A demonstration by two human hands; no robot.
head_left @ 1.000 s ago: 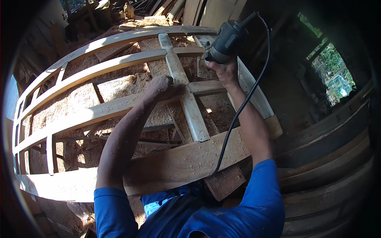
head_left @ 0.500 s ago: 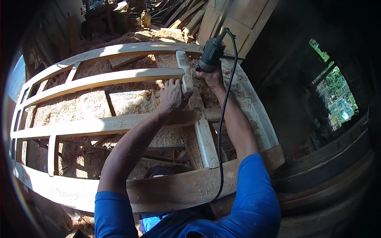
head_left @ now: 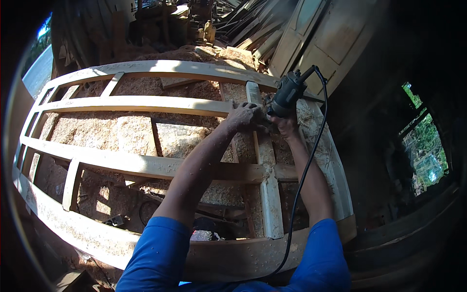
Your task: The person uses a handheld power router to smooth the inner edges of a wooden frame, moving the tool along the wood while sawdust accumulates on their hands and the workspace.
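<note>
My right hand (head_left: 284,125) is closed round the lower end of a dark corded power tool (head_left: 288,95), whose body leans up and to the right. The tool's working end is hidden by my hands and the wood. Close beside it, my left hand (head_left: 244,117) bends its fingers over a pale wooden crosspiece (head_left: 263,146), where a long rail (head_left: 160,104) meets it. Both pieces belong to a large curved wooden frame (head_left: 87,233) lying flat before me. A black cord (head_left: 311,160) runs from the tool down past my right forearm.
Wood shavings (head_left: 92,134) and boards lie under and between the frame's rails. A panelled door (head_left: 335,39) leans at the back right, beside stacked timber (head_left: 265,36). The right side is dark, with a bright opening (head_left: 425,146) in the wall.
My left hand has shifted from beside the crosspiece onto it, nearer the tool. The tool now leans more to the right. The whole view has shifted a little.
</note>
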